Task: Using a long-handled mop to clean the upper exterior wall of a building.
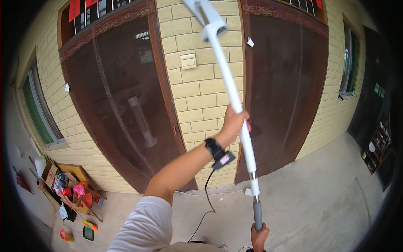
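Against the brick pillar between two doors: a long white pole (233, 90) is held raised, slanting from low right up to upper left.
Pole: white along most of its length, with a grey grip section (257, 213) at the lower end and a white bracket-like head (208, 19) at the top, cut off by the upper edge.
Left hand (233, 122): wrapped closed around the pole's middle, the arm stretched up and forward from a white sleeve (145, 229).
Wrist: a black band with a small device (220, 154) is worn, and a black cable (206, 201) hangs from it toward the ground.
Right hand (259, 237): seen at the lower edge, closed around the bottom of the grey grip.
Pillar: pale yellow brick (201, 101), with a cream switch plate (188, 61) set just left of the pole.
Doors: two tall dark brown screen doors, one at left (126, 105) and one at right (285, 92), are set on either side of the pillar.
Ground: grey concrete (319, 201) is seen below.
Far left corner: a wooden crate of mixed colourful clutter (69, 189) is placed by the wall, well apart from the pole, beneath a green-framed window (40, 113).
Far right: a dark shelf with small items (378, 145) is seen near the rim.
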### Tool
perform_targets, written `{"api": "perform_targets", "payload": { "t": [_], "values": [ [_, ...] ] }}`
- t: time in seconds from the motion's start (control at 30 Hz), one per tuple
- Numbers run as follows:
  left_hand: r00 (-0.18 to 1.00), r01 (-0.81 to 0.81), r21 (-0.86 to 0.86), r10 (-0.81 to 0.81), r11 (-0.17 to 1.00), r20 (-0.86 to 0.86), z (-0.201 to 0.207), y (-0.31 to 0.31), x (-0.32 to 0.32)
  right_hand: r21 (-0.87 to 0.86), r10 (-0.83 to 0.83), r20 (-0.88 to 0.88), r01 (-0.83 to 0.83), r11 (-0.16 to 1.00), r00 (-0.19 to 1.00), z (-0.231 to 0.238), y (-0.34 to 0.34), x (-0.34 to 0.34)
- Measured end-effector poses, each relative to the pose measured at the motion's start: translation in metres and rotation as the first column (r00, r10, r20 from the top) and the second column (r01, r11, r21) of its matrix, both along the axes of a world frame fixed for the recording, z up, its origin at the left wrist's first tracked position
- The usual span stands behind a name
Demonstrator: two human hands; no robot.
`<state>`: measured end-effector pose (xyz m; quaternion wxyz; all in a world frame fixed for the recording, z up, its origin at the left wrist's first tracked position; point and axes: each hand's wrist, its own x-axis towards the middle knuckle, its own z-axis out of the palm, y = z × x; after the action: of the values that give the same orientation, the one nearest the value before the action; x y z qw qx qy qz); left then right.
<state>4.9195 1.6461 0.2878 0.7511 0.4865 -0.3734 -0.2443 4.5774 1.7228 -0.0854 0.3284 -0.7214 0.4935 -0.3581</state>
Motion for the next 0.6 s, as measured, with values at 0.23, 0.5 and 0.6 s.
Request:
{"api": "perform_targets", "payload": {
  "t": [0.23, 0.5, 0.6],
  "values": [
    [0.943, -0.011, 0.06, 0.03, 0.998, -0.33, -0.11, 0.022, -0.044, 0.493, 0.265, 0.255, -0.361, 0.792, 0.93, -0.051, 0.042, -0.102],
    [0.938, 0.274, -0.123, -0.293, 0.954, -0.183, -0.017, -0.045, -0.01, 0.144, 0.111, -0.012, -0.109, 0.984, 0.994, -0.005, 0.003, -0.034],
    [0.984, 0.178, -0.169, -0.176, 0.969, 0.026, 0.066, -0.065, 0.018, 0.15, 0.106, 0.069, -0.115, 0.982, 0.992, 0.088, -0.007, 0.013]
  ]
}}
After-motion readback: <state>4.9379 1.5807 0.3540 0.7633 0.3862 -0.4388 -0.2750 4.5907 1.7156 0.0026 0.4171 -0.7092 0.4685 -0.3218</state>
